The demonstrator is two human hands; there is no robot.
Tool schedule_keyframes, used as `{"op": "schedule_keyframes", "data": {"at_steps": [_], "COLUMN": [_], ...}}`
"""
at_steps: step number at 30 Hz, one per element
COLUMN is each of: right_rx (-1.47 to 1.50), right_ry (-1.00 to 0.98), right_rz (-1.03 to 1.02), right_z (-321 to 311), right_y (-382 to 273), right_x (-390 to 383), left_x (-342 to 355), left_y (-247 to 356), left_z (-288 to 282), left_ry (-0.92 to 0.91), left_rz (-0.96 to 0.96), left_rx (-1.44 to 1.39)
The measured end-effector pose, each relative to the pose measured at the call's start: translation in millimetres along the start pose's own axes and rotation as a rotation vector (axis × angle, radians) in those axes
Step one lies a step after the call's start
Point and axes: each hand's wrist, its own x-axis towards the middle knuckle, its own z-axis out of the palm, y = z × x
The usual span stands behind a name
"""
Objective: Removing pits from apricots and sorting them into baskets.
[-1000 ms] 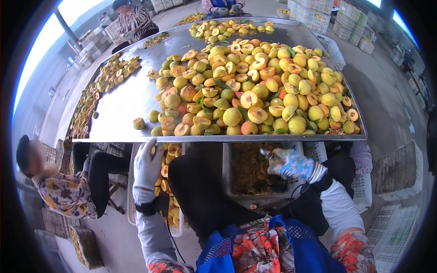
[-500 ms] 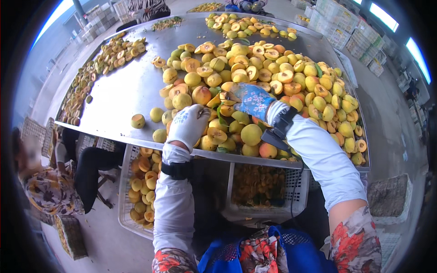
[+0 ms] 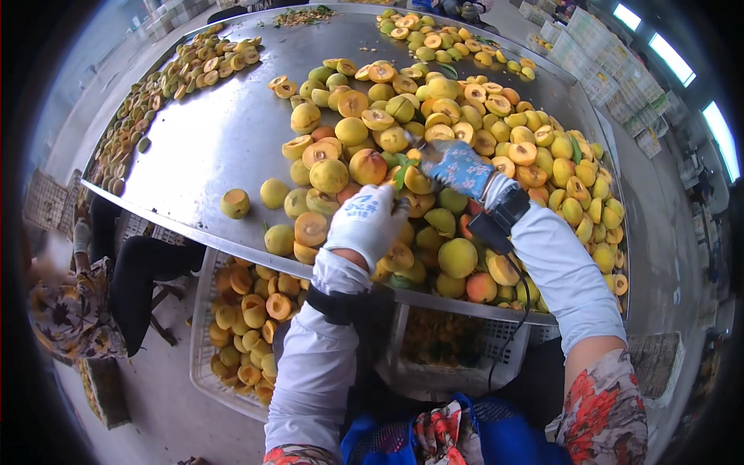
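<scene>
Below table: crate (image 3: 203, 310) holds halved fruit (image 3: 244, 318).

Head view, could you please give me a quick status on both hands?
Left hand white-gloved, closed on a fruit in the pile. Right hand blue-gloved, tool to that fruit. Heaped fruit crowds the metal table.

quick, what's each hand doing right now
Left hand, white glove: closed on a yellow-orange fruit at the pile's edge.
Right hand, blue patterned glove: closed, at the same fruit; what it grips cannot be told.
</scene>
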Motion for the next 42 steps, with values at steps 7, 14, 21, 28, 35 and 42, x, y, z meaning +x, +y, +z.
{"op": "schedule_keyframes", "data": {"at_steps": [7, 14, 21, 28, 35, 42], "right_rx": [0.206, 0.545, 0.144, -0.418, -0.734, -0.849], "right_ry": [-0.225, -0.296, -0.133, -0.287, -0.472, -0.286], "right_rz": [-0.053, 0.019, 0.009, -0.337, -0.161, -0.404], "right_z": [-9, -16, -24, -10, 17, 17], "right_y": [-35, -45, -7, -14, -23, -12], "right_x": [26, -4, 33, 70, 95, 92], "left_x": [8, 10, 29, 30, 13, 9], "left_y": [4, -8, 3, -21, -12, -18], "left_z": [9, 0, 10, 5, -1, -4], "left_ry": [-0.086, 0.175, 0.010, -0.088, -0.168, -0.178], "left_rz": [-0.034, 0.028, 0.009, 0.291, 0.342, 0.279], "left_rx": [0.042, -0.129, 0.138, 0.125, -0.005, -0.011]}}
